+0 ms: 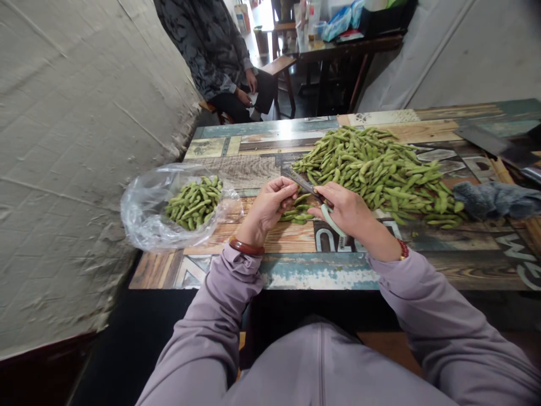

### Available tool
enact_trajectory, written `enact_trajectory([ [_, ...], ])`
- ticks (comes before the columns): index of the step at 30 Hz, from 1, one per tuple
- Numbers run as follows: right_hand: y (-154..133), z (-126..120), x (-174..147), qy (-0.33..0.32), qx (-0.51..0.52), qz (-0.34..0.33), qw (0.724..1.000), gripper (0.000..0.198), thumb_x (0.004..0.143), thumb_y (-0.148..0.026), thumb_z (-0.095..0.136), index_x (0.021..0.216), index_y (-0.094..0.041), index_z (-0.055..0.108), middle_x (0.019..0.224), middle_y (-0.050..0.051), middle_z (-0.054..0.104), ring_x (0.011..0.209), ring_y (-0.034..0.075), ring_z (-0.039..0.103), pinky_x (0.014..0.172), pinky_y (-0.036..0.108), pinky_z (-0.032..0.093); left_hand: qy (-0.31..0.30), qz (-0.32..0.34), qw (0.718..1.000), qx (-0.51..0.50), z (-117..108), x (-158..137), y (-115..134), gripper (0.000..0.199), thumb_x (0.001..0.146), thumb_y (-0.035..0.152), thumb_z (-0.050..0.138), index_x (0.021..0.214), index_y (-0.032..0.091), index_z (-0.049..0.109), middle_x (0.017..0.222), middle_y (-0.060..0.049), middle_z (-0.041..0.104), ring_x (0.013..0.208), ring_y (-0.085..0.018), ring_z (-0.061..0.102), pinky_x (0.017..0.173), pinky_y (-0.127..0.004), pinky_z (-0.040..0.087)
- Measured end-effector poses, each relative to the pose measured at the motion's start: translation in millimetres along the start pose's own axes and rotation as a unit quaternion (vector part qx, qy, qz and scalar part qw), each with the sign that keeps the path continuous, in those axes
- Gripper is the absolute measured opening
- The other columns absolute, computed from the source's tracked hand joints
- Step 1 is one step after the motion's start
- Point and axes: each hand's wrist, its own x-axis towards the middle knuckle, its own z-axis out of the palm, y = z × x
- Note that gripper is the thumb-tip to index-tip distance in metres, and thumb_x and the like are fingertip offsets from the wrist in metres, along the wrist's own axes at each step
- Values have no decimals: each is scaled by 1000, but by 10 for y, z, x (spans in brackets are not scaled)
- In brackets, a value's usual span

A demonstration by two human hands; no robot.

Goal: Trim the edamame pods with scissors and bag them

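Pods (363, 169): heaped on the table (304, 270)
Scissors (305, 184): gripped in the right hand (344, 208)
Left hand (270, 206): pinched narrow; cannot tell on what
Bag (141, 214): left, more pods inside
Cloth (499, 200): at heap's right edge
Cleaver (486, 141): beyond cloth

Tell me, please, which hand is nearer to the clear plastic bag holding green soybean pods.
Left. The left hand is to the right of the clear plastic bag; the right hand, holding scissors, is farther to the right.

Scissors (326, 214) — partly hidden (by right hand (349, 210))
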Motion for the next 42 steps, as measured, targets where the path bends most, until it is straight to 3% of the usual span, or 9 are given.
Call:
enact_trajectory([
  [11,39,39,-4,20,-9,2,1000,39,91,-46,63,114,-15,65,97,14,68,90,29,67,76,38,53,14,4,1000,-15,-58,49,-3,30,70,30,79,71,15,52,63,4,54,44,-1,40,39,-13,23],
  [19,178,-20,42,93,-8,41,995,43,89,-50,64,113,-14,67,98,16,69,91,31,67,79,41,53,161,83,975,-125,-314,37,224,26,67,15,66,68,19,40,77,1,64,50,-2,43,39,-13,25],
  [24,131,-3,31,80,0,33,996,40,90,-50,62,110,-15,68,99,15,69,93,31,66,79,40,52,233,152,961,6,-574,-218,547,30,64,10,63,61,18,35,61,4,54,45,-4,37,41,-18,21],
  [27,115,-3,24,81,0,36,996,41,91,-50,61,111,-15,68,100,15,69,93,31,65,79,40,52,296,183,928,134,-806,-392,724,27,64,7,57,59,19,34,55,4,49,44,-5,34,43,-21,19],
  [30,124,-3,23,83,-4,42,996,40,91,-50,60,110,-16,68,99,14,69,93,31,65,79,40,51,364,152,863,317,-1124,-529,867,19,69,10,55,61,19,40,55,4,48,47,-8,37,48,-23,24],
  [34,136,2,23,83,-11,42,996,40,90,-50,61,108,-16,69,98,14,69,94,31,66,79,39,51,382,73,676,626,-1504,-662,1014,12,71,20,68,75,16,58,67,3,53,67,-12,45,66,-25,35],
  [36,134,3,21,79,-9,41,996,40,90,-50,63,109,-15,69,98,14,69,94,31,66,79,39,52,346,86,625,694,-1563,-685,1038,21,71,21,72,89,15,63,80,-1,60,77,-15,49,75,-27,38],
  [38,129,4,17,75,-4,38,996,41,89,-49,64,110,-15,68,99,15,69,94,32,66,79,40,52,306,127,627,705,-1501,-651,998,20,76,22,69,94,16,65,88,-3,63,81,-18,51,79,-30,39],
  [42,120,2,8,79,-1,33,996,41,89,-50,63,112,-16,68,100,15,69,95,32,66,79,41,53,214,171,679,681,-1137,-410,717,9,78,24,62,77,19,69,79,-6,63,74,-20,53,76,-31,41],
])
